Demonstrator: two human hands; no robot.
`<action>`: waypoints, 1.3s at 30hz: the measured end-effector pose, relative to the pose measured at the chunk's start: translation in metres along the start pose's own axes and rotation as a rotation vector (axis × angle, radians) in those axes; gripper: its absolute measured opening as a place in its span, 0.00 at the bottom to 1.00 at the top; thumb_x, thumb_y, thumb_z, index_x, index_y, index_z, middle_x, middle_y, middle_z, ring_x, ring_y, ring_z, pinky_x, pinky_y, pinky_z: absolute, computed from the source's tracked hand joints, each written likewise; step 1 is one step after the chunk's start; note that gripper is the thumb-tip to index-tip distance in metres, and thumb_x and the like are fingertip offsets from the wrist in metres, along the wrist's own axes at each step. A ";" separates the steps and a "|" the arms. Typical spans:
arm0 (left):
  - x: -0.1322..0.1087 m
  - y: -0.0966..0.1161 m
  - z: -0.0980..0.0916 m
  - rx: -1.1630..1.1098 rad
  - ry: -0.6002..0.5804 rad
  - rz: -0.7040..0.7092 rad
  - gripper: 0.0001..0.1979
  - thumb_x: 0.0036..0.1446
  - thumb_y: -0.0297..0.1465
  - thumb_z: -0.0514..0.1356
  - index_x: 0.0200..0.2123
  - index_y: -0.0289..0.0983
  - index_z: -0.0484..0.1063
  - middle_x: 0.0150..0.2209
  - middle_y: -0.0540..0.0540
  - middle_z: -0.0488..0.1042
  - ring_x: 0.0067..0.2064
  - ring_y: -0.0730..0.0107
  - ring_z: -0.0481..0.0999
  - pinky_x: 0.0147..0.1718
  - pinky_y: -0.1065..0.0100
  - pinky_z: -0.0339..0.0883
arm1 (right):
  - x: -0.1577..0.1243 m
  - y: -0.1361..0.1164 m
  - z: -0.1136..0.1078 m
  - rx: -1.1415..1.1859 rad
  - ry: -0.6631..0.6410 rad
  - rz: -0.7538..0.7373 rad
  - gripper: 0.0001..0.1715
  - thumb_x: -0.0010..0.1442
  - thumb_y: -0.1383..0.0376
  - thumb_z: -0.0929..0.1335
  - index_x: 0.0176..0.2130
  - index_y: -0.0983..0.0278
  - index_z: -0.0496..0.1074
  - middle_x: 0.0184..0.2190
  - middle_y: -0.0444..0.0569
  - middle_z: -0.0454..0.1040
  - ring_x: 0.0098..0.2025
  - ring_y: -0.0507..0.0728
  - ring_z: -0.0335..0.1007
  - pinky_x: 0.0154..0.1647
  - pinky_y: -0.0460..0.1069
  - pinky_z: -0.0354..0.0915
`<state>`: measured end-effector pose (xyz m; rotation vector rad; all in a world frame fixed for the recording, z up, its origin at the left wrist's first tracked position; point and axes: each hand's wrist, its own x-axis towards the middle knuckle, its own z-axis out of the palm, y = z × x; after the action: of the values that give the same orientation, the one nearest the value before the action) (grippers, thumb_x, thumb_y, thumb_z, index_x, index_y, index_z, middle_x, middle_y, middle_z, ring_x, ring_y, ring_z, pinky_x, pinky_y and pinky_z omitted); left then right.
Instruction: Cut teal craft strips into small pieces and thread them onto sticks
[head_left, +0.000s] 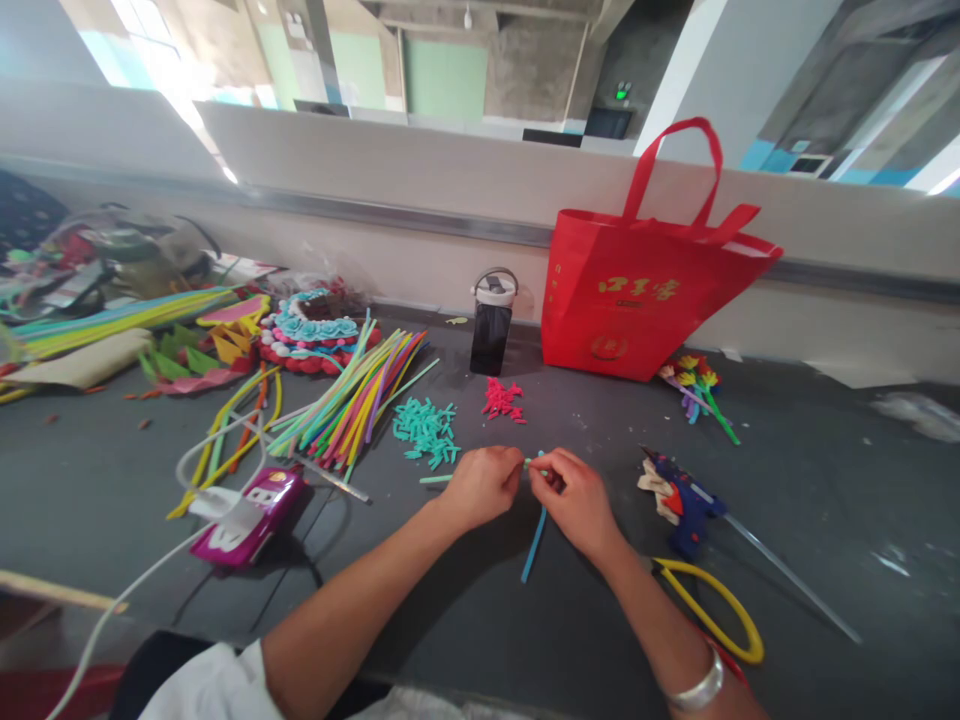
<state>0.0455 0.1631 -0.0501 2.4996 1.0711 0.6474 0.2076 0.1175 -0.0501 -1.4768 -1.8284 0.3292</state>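
My left hand [484, 488] is closed on a light green pipe cleaner [434, 480], whose tail sticks out to the left. Close beside it, my right hand [576, 497] pinches a blue pipe cleaner [534, 547] that slants down toward me. The fingertips of both hands nearly meet where green and blue cross; my fingers partly hide how the two join. Just beyond my hands lie a heap of short teal pieces [426, 431] and a smaller heap of short pinkish-red pieces [502, 398].
Left are a bundle of coloured pipe cleaners [367, 390] and a purple power strip [251, 515] with a white cable. A black bottle [492, 330] and red bag [637, 300] stand behind. Right are a flower bunch [696, 385], blue glue gun [694, 505] and yellow-handled tool [716, 600].
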 end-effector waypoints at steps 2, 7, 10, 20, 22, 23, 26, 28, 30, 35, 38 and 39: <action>-0.001 0.001 0.000 0.047 -0.023 0.057 0.07 0.52 0.22 0.53 0.27 0.37 0.67 0.25 0.47 0.71 0.27 0.69 0.70 0.26 0.70 0.54 | 0.001 -0.001 -0.004 -0.019 -0.001 -0.038 0.08 0.60 0.67 0.64 0.32 0.62 0.73 0.28 0.45 0.70 0.30 0.52 0.66 0.34 0.46 0.61; 0.000 -0.002 -0.006 -0.043 -0.043 0.241 0.08 0.55 0.22 0.52 0.28 0.37 0.68 0.25 0.48 0.70 0.28 0.71 0.69 0.27 0.72 0.56 | 0.006 0.005 -0.013 0.128 0.002 0.064 0.09 0.60 0.63 0.66 0.32 0.62 0.75 0.29 0.46 0.73 0.31 0.53 0.68 0.34 0.46 0.62; 0.001 -0.001 -0.008 -0.201 0.020 0.278 0.09 0.59 0.25 0.51 0.30 0.36 0.70 0.26 0.48 0.71 0.29 0.73 0.70 0.30 0.73 0.59 | 0.009 0.011 -0.014 0.339 -0.033 0.241 0.10 0.56 0.59 0.69 0.31 0.63 0.76 0.27 0.44 0.74 0.28 0.53 0.67 0.31 0.46 0.62; 0.001 0.005 0.003 -0.375 0.249 0.005 0.08 0.59 0.28 0.54 0.31 0.36 0.72 0.28 0.48 0.75 0.29 0.73 0.72 0.31 0.73 0.61 | 0.004 0.002 0.004 0.500 -0.045 0.366 0.12 0.53 0.58 0.69 0.25 0.64 0.71 0.18 0.39 0.64 0.21 0.49 0.59 0.23 0.44 0.56; 0.002 0.004 0.004 -0.358 0.258 -0.028 0.08 0.58 0.27 0.54 0.30 0.36 0.72 0.27 0.49 0.74 0.29 0.74 0.71 0.30 0.73 0.60 | 0.002 -0.003 0.006 0.393 -0.009 0.268 0.11 0.54 0.61 0.68 0.24 0.64 0.70 0.19 0.40 0.64 0.22 0.49 0.59 0.25 0.44 0.57; 0.002 0.003 0.005 -0.344 0.256 -0.039 0.08 0.58 0.27 0.54 0.30 0.36 0.72 0.26 0.49 0.74 0.28 0.74 0.71 0.30 0.74 0.60 | 0.002 -0.005 0.006 0.338 0.013 0.215 0.11 0.54 0.62 0.67 0.23 0.64 0.69 0.19 0.40 0.64 0.23 0.49 0.60 0.26 0.44 0.57; 0.001 0.001 0.006 -0.265 0.210 -0.051 0.08 0.56 0.24 0.53 0.29 0.36 0.71 0.24 0.50 0.72 0.27 0.74 0.70 0.28 0.74 0.58 | -0.001 -0.006 0.008 0.193 0.041 0.094 0.09 0.55 0.67 0.65 0.24 0.64 0.68 0.21 0.41 0.64 0.24 0.49 0.60 0.28 0.44 0.57; 0.001 0.000 0.005 -0.180 0.168 -0.031 0.08 0.56 0.24 0.53 0.28 0.36 0.70 0.24 0.50 0.71 0.28 0.73 0.70 0.28 0.73 0.57 | -0.002 -0.005 0.010 0.108 0.042 0.036 0.09 0.56 0.69 0.64 0.25 0.63 0.68 0.22 0.41 0.64 0.25 0.50 0.61 0.28 0.44 0.57; 0.000 -0.001 0.004 -0.087 0.137 -0.001 0.08 0.57 0.25 0.52 0.28 0.37 0.69 0.25 0.49 0.70 0.28 0.72 0.70 0.28 0.73 0.57 | -0.002 -0.003 0.010 0.010 0.045 -0.031 0.08 0.58 0.70 0.64 0.27 0.63 0.68 0.24 0.42 0.65 0.27 0.51 0.62 0.30 0.45 0.58; 0.000 -0.006 -0.001 0.039 0.063 0.107 0.08 0.58 0.26 0.51 0.30 0.37 0.69 0.27 0.48 0.71 0.30 0.71 0.71 0.28 0.72 0.57 | 0.000 -0.004 0.001 -0.223 0.073 -0.207 0.10 0.63 0.67 0.62 0.31 0.63 0.70 0.30 0.48 0.69 0.36 0.56 0.65 0.38 0.49 0.60; 0.001 -0.009 -0.004 0.044 0.032 0.158 0.08 0.59 0.25 0.51 0.31 0.37 0.69 0.27 0.48 0.71 0.31 0.70 0.71 0.29 0.71 0.58 | 0.002 -0.004 -0.005 -0.246 0.090 -0.248 0.10 0.65 0.65 0.62 0.35 0.62 0.72 0.34 0.49 0.72 0.39 0.57 0.65 0.43 0.52 0.61; 0.002 -0.009 -0.005 0.024 0.033 0.169 0.08 0.59 0.25 0.51 0.32 0.37 0.70 0.28 0.48 0.72 0.32 0.69 0.72 0.30 0.71 0.59 | 0.002 -0.003 -0.006 -0.230 0.090 -0.250 0.10 0.65 0.65 0.62 0.36 0.61 0.72 0.36 0.49 0.72 0.40 0.58 0.65 0.45 0.52 0.61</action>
<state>0.0386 0.1712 -0.0503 2.6294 0.8897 0.7291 0.2093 0.1173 -0.0437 -1.3665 -2.0008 -0.0710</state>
